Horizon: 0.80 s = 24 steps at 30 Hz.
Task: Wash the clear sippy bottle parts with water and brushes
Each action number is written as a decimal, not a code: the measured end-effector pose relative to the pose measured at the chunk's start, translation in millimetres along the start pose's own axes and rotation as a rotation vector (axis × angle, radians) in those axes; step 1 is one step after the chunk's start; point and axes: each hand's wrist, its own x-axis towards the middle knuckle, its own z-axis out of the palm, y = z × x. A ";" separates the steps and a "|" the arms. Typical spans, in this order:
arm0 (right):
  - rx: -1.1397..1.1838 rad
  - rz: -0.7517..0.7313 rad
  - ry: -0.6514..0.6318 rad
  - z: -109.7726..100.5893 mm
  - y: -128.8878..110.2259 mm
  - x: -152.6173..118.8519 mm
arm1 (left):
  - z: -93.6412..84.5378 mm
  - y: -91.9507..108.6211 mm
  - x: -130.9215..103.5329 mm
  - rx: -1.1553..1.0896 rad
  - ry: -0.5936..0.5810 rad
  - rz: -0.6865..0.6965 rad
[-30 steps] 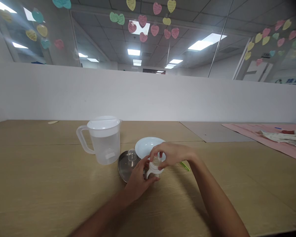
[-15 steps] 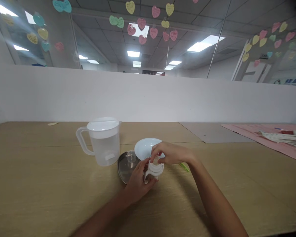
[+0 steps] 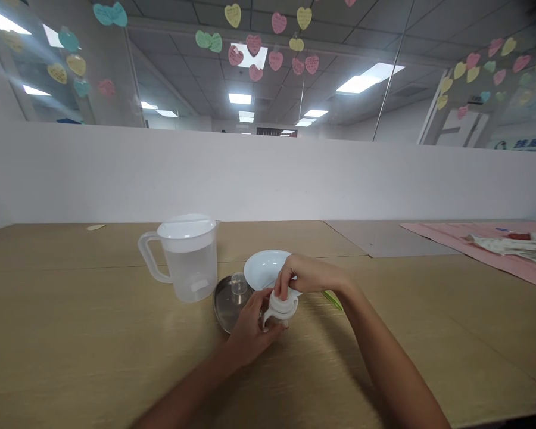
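My left hand (image 3: 251, 326) is wrapped round what looks like a baby bottle (image 3: 282, 306) with a white collar and a side handle. The bottle is held upright just above the table, its lower body mostly hidden by my fingers. From above, my right hand (image 3: 304, 275) reaches down with its fingers pinched together at the collar's top opening. Whatever lies between those fingertips is hidden. Left of the bottle, an oval steel tray (image 3: 223, 305) holds a clear domed cap (image 3: 239, 285). Behind my hands is a white bowl (image 3: 263, 266).
A lidded translucent pitcher (image 3: 191, 262) with liquid in it stands at the left. A thin green item (image 3: 333, 300) lies under my right wrist. On the far right is a pink cloth (image 3: 451, 234) with fabric on it. A white wall (image 3: 268, 179) bounds the table.
My right fingers have lowered into the collar opening; the small translucent piece seen between them before is now out of sight. My left hand stays around the bottle.
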 end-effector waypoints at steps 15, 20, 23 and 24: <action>-0.042 0.121 0.055 -5.0 -13.3 -9.9 | -3.1 -1.9 -1.4 0.025 0.003 -0.050; -0.223 0.234 0.166 0.7 -17.3 -3.3 | -2.8 -0.8 -0.9 0.019 -0.002 -0.049; -0.224 0.176 0.141 1.4 -20.3 -3.0 | -2.4 0.5 -0.2 0.013 -0.012 -0.055; -0.209 0.142 0.120 1.1 -20.8 -3.6 | -2.3 0.9 0.1 0.003 -0.014 -0.052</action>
